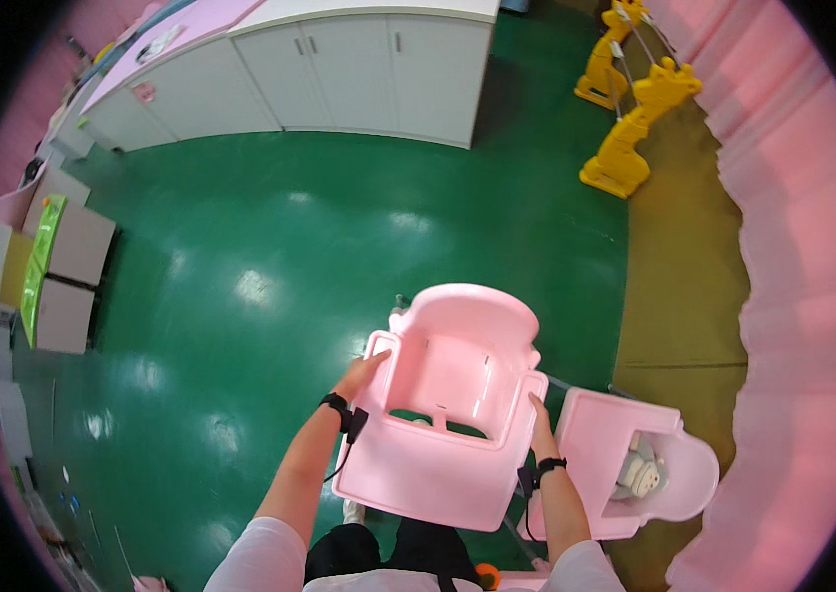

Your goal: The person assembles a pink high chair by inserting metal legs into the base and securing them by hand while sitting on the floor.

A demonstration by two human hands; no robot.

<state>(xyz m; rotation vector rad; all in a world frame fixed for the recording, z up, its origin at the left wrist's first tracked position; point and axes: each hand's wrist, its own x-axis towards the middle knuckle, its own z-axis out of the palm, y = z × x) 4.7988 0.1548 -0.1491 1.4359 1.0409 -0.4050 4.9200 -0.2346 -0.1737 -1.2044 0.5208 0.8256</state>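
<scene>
A pink plastic high chair [442, 370], with a tray [433, 474] on its near side, stands in front of me. My left hand [363, 373] grips the tray's left arm near the seat. On the other side, my right hand [542, 426] holds the tray's right edge, its fingers mostly hidden beneath. A black strap with a small device circles each of my wrists. Close to my right forearm is a second pink high chair [595, 444], with a grey and white plush toy [641, 474] in its seat.
White cabinets [354, 79] line the far wall. Yellow giraffe-shaped stands [635, 128] joined by bars are at the far right. A pink curtain [793, 247] hangs along the right. A low cabinet with a green edge [68, 261] stands at the left on the glossy green floor [240, 227].
</scene>
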